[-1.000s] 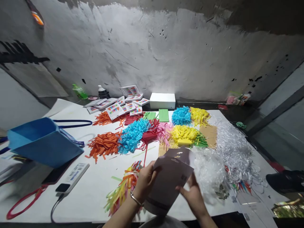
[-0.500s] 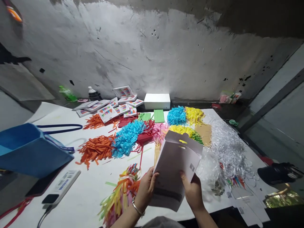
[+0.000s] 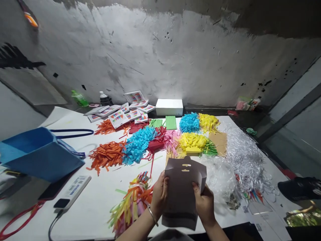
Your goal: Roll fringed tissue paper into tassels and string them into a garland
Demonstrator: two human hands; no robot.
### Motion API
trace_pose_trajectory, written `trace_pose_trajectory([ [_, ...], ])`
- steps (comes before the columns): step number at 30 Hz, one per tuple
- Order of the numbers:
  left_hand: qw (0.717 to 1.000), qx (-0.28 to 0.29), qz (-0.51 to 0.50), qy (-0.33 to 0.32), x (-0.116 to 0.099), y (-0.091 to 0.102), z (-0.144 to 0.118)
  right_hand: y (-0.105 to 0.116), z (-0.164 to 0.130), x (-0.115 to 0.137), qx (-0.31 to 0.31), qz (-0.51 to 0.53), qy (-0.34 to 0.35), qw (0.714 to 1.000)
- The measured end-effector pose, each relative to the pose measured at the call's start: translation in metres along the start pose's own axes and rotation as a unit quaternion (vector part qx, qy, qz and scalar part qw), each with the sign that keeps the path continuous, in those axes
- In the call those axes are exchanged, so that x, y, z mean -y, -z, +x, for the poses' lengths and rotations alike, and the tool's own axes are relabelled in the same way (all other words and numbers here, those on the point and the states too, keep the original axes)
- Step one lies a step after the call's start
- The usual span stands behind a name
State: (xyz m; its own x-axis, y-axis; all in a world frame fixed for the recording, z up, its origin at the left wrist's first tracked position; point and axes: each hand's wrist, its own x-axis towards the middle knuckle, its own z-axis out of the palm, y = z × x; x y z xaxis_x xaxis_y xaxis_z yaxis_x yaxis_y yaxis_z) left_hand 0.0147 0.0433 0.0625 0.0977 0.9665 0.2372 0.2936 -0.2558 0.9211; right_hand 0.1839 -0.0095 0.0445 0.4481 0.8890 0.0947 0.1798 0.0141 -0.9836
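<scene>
A flat-sided cardboard box, with flaps open at the top and a hanging slot, is held upright close to my body. My left hand grips its left edge, thumb on the near face. On the opposite edge, my right hand holds it with the thumb on the face and fingers behind. Left of the box lies a multicoloured bundle of paper strips. Beyond it are yellow strips, and clear crumpled plastic lies to the right. What is inside the box is hidden.
A blue bag and a white power bank are on the left. Orange strips and blue strips lie mid-table. Several printed boxes and a white box sit at the back. White string heaps at right.
The box has been lowered and turned more upright, its open top now nearer me, uncovering the yellow strips behind. Both hands keep their hold. The view has shifted slightly.
</scene>
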Motion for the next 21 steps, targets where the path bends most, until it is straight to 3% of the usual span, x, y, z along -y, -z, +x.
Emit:
trace_pose_trajectory([
  [6, 1.000, -0.004, 0.002, -0.003, 0.002, 0.002, -0.004, 0.002, -0.003, 0.002, -0.024, 0.009, -0.023, 0.999],
  [10, 0.990, -0.101, -0.095, 0.012, 0.007, -0.002, -0.014, -0.003, -0.004, 0.004, -0.023, 0.020, -0.016, 0.999],
  [13, 0.977, -0.154, -0.145, 0.015, 0.010, -0.003, -0.018, -0.007, -0.010, -0.003, -0.086, 0.070, 0.013, 0.994],
  [16, 0.969, -0.194, -0.151, 0.010, 0.015, -0.001, -0.020, -0.009, -0.016, -0.010, -0.125, 0.113, 0.045, 0.985],
  [21, 0.962, -0.217, -0.163, 0.027, 0.015, 0.005, -0.022, -0.004, -0.018, 0.003, -0.096, 0.156, 0.025, 0.983],
])
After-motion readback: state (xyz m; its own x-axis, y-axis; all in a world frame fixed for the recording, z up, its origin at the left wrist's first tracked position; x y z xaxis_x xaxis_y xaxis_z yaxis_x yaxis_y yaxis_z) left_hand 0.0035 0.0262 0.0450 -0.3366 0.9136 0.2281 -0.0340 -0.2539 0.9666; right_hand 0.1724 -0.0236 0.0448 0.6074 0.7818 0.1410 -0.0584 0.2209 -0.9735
